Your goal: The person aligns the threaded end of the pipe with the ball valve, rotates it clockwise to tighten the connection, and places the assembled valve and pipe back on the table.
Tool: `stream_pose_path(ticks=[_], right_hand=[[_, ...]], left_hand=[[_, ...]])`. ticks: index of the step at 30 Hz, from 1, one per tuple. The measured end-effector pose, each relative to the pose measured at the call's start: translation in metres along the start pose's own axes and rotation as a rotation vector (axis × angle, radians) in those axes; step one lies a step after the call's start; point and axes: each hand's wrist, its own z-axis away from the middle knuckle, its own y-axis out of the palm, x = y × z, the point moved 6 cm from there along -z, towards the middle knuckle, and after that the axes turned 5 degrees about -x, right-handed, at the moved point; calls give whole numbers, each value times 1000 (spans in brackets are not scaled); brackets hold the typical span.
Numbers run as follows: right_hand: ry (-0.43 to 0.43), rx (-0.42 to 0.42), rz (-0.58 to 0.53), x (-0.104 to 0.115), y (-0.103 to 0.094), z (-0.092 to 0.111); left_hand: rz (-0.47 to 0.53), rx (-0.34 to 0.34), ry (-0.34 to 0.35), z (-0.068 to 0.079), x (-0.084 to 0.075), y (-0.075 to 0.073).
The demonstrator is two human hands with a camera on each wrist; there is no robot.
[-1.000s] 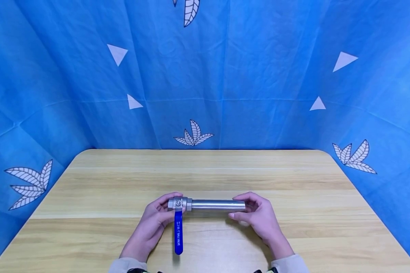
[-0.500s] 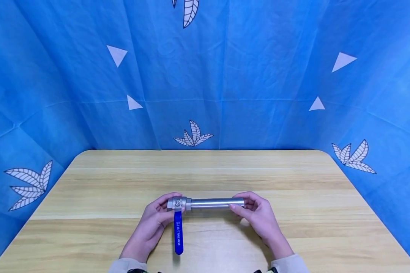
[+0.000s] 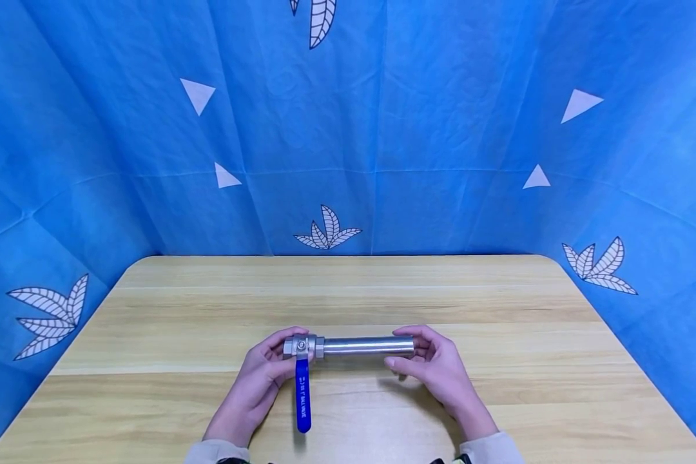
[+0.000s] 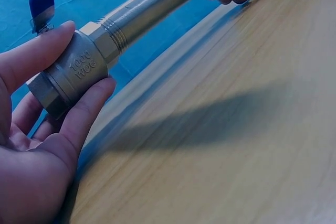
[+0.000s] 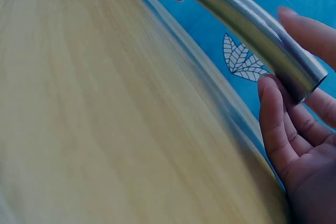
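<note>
My left hand (image 3: 259,376) grips a steel ball valve (image 4: 79,69) marked "1000 WOG", thumb on one side and fingers on the other. Its blue lever handle (image 3: 303,394) points toward me. From the valve's right end runs a straight metal pipe (image 3: 359,346), held level above the table. A few threads (image 4: 114,34) show where pipe and valve meet. At the pipe's free end is my right hand (image 3: 437,368): the fingers touch its far side and underside, while the thumb stands away from the metal.
A light wood table (image 3: 348,290) lies under both hands, and the valve and pipe cast a shadow on it. Blue cloth (image 3: 429,129) with leaf and triangle prints hangs behind the table and along its sides.
My right thumb came up onto the pipe half a second ago and is now off it, lower and farther left. My left hand and the valve have stayed in place.
</note>
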Motion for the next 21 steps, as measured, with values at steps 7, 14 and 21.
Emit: stream_pose_path(ticks=[7, 14, 21], right_hand=[[3, 15, -44, 2, -1, 1], [-53, 20, -91, 5, 1, 0], [-78, -14, -68, 6, 0, 1]], left_hand=[[25, 6, -7, 0, 1, -1], [11, 17, -1, 1, 0, 0], [11, 27, 3, 1, -1, 1]])
